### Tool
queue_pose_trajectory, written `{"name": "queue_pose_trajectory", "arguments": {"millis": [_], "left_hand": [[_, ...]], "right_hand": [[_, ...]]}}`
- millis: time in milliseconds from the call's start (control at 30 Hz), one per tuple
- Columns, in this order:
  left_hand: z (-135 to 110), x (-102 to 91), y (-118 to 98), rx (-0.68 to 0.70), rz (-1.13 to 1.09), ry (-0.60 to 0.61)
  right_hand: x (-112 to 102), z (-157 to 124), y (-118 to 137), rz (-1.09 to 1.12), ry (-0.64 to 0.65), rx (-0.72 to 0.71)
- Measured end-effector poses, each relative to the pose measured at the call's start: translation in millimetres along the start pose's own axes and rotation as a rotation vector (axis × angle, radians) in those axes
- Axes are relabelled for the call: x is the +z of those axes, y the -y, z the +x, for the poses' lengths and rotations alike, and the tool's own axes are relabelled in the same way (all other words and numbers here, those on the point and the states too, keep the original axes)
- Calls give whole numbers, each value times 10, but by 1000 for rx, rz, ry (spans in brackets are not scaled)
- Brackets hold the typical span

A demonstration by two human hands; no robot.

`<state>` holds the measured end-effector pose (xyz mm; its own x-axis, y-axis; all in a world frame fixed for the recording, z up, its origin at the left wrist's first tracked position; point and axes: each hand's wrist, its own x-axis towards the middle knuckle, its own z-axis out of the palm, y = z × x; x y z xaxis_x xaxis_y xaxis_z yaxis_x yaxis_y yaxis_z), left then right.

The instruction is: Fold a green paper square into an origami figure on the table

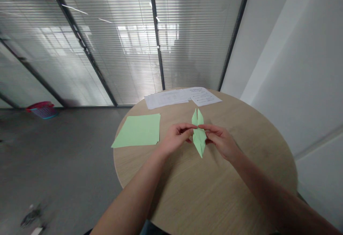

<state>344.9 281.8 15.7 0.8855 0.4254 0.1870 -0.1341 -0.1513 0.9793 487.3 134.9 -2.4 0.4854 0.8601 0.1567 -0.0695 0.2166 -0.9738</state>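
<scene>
A piece of light green folded paper (199, 140) is held between both hands above the round table. Its shape is long and narrow, with a single point toward me and two split tips at the far end. My left hand (179, 135) pinches its left edge between thumb and fingers. From the other side, my right hand (220, 139) grips the right edge in the same way. The two index fingertips almost meet over the middle of the paper. Some of the lower fingers are hidden behind it.
A stack of green paper sheets (139, 130) lies at the table's left edge. Printed white sheets (171, 98) lie along the far edge of the wooden table (209, 199). A red and blue basket (44, 110) stands on the floor, far left. A white wall (302, 67) rises at right.
</scene>
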Motion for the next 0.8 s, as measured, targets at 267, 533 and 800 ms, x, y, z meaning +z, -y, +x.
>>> {"name": "queue_pose_trajectory", "arguments": {"millis": [267,533,800], "left_hand": [[39,43,43,41,42,-148],[6,87,22,92,5,-90],[-57,83,-56,188,61,-92]], "right_hand": [[-3,5,-38,-12,52,3],[13,12,-39,-34,-11,-40],[26,-23,35,-185,-53,-203]]}}
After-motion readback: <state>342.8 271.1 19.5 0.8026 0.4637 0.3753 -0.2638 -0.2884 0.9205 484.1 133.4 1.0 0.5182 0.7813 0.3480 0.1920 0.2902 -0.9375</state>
